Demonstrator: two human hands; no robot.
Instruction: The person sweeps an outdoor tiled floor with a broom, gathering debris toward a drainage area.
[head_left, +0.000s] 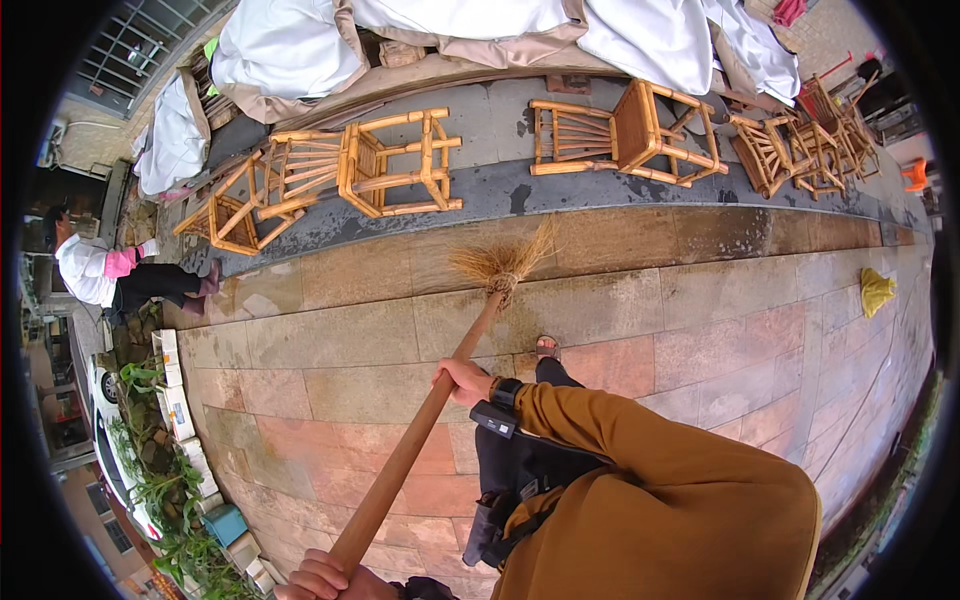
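A broom with a thick wooden handle (405, 457) slants up from the bottom edge of the picture. Its bound straw head (504, 262) fans out over the stone paving (360, 330) in front of me. My right hand (463, 381) wraps the handle about midway, with a black strap and a small dark box at the wrist. Lower down, my left hand (334, 576) grips the handle near its upper end, partly cut off by the frame. My sandalled foot (547, 346) is just right of the handle.
Bamboo chairs (364, 169) lie tipped along the dark paving strip, another chair (637, 131) right of them. White sheets (465, 22) cover a long pile behind. A person (97, 262) stands at far left, near a planted border (161, 480). A yellow bag (876, 292) is at right.
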